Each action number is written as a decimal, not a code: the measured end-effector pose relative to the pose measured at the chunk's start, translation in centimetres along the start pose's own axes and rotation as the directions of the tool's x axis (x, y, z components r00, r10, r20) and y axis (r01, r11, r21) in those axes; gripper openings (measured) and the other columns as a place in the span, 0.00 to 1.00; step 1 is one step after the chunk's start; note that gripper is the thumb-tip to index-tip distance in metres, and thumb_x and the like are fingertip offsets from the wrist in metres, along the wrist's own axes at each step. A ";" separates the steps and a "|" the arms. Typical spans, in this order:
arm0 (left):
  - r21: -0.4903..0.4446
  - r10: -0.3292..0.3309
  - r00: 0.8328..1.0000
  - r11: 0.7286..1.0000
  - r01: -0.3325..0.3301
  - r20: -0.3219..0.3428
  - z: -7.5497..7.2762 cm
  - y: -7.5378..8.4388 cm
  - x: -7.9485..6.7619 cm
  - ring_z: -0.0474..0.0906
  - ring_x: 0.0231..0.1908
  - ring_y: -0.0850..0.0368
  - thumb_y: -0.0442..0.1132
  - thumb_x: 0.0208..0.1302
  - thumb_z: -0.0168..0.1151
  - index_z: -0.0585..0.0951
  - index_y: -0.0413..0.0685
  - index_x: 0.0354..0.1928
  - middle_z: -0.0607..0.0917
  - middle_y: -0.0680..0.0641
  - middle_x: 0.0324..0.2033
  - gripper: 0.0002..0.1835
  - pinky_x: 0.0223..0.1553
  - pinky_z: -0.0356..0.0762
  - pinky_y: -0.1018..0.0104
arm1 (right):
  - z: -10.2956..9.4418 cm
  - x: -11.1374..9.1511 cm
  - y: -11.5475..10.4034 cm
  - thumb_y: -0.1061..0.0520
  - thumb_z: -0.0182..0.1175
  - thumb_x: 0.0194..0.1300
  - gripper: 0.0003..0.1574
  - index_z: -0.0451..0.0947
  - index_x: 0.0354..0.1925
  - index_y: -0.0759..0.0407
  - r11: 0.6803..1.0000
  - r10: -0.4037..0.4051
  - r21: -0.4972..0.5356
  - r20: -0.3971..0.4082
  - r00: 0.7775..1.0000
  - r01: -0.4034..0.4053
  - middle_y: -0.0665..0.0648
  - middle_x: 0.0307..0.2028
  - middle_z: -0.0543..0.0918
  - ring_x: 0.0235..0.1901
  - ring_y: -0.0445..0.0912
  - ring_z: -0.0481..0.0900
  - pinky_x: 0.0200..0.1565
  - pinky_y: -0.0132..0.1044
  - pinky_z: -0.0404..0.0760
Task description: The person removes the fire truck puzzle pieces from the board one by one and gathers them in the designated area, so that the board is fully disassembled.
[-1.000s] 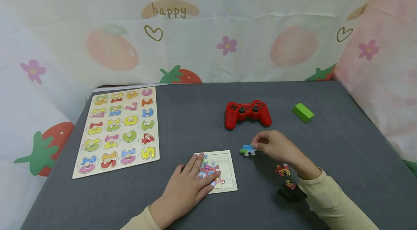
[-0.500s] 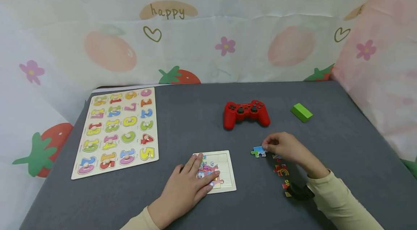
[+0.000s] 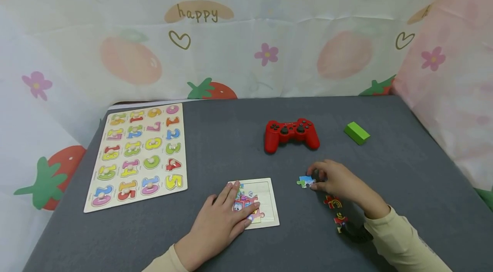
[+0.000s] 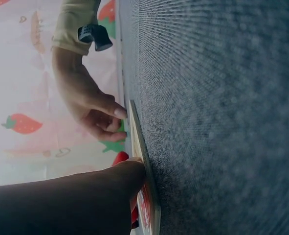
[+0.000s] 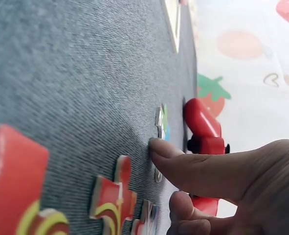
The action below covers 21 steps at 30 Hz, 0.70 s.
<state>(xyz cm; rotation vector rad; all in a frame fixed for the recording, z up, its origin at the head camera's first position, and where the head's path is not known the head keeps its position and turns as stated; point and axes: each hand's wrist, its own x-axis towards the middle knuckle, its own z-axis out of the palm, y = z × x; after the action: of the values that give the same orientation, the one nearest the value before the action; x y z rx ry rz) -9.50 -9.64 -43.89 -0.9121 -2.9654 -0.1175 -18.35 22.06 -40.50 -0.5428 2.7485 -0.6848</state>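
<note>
The right hand point(image 3: 337, 181) holds the blue-and-green puzzle piece point(image 3: 305, 181) between bent thumb and forefinger at the piece's right end; in the right wrist view the thumb tip is against it. The piece lies on the grey table point(image 3: 231, 143), to the right of the puzzle board point(image 3: 275, 216) and apart from it. The left hand point(image 3: 217, 225) rests palm down over the board's left part, its fingers extended and somewhat spread. Between and beside those fingers a colourful picture point(image 3: 252, 200) shows in the frame, while the board's right part is bare, pale wood.

Near the right wrist, loose red-and-yellow pieces point(image 3: 333, 201) lie in a loose row running toward the person. A black device point(image 3: 358, 233) on that wrist partly covers the nearest ones. Beyond the right hand sits a red game controller point(image 3: 291, 133), with a green block point(image 3: 357, 133) to its right. On the left side of the table lies a large number board point(image 3: 138, 156). Behind everything hangs a pale cloth point(image 3: 215, 58) printed with strawberries, flowers and hearts.
</note>
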 end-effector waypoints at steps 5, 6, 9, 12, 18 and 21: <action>0.005 0.004 1.000 1.000 -0.004 -0.005 0.1 0.0 0.1 0.62 0.67 0.44 0.58 0.69 0.50 0.71 0.76 0.64 0.66 0.39 0.68 0.22 0.51 0.69 0.48 | 0.2 -0.3 -0.2 0.58 0.69 0.56 0.15 0.79 0.43 0.54 1.000 -0.002 -0.005 -0.008 1.000 0.002 0.52 0.28 0.70 0.28 0.43 0.66 0.30 0.36 0.66; 0.007 0.006 1.000 1.000 -0.006 -0.006 0.1 -0.1 0.1 0.62 0.67 0.44 0.58 0.69 0.50 0.71 0.76 0.65 0.66 0.39 0.68 0.22 0.51 0.69 0.48 | 0.2 -0.3 -0.2 0.58 0.69 0.56 0.15 0.79 0.43 0.54 1.000 -0.004 -0.007 -0.009 1.000 0.004 0.52 0.28 0.70 0.28 0.43 0.66 0.30 0.36 0.66; 0.010 0.010 1.000 1.000 -0.010 -0.011 0.1 -0.1 0.1 0.62 0.67 0.44 0.58 0.69 0.50 0.71 0.76 0.65 0.66 0.39 0.68 0.22 0.51 0.70 0.48 | 0.1 -0.3 -0.4 0.57 0.70 0.56 0.16 0.79 0.44 0.54 1.000 -0.002 -0.003 -0.009 1.000 0.002 0.52 0.29 0.71 0.29 0.43 0.67 0.31 0.36 0.67; 0.010 0.017 1.000 1.000 -0.017 -0.018 0.1 -0.2 0.0 0.63 0.67 0.44 0.58 0.69 0.50 0.71 0.76 0.64 0.66 0.40 0.67 0.22 0.50 0.70 0.49 | 0.1 -0.3 -1.0 0.55 0.70 0.56 0.17 0.79 0.45 0.55 0.999 -0.029 0.019 -0.013 0.999 0.030 0.53 0.32 0.73 0.31 0.44 0.70 0.32 0.36 0.69; 0.021 0.042 0.998 0.999 -0.042 -0.042 0.2 -0.4 0.1 0.65 0.65 0.43 0.58 0.69 0.51 0.71 0.76 0.64 0.68 0.40 0.66 0.22 0.47 0.70 0.50 | 1.3 -0.1 -4.0 0.54 0.69 0.57 0.16 0.79 0.43 0.56 0.983 -0.157 0.085 -0.046 0.987 0.160 0.49 0.31 0.75 0.28 0.38 0.69 0.31 0.32 0.71; 0.028 0.053 0.998 0.998 -0.051 -0.047 0.3 -0.5 0.2 0.65 0.64 0.43 0.60 0.68 0.49 0.70 0.74 0.66 0.68 0.40 0.66 0.24 0.46 0.70 0.50 | 2.7 0.2 -5.8 0.55 0.69 0.57 0.15 0.79 0.43 0.56 0.973 -0.210 0.095 -0.034 0.977 0.213 0.47 0.29 0.74 0.26 0.36 0.68 0.30 0.31 0.71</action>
<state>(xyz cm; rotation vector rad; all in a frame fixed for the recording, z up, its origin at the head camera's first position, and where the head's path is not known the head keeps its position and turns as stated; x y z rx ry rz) -9.93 -9.94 -44.19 -0.9683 -2.8902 -0.0966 -15.91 16.11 -39.99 -0.8181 2.6856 -0.8754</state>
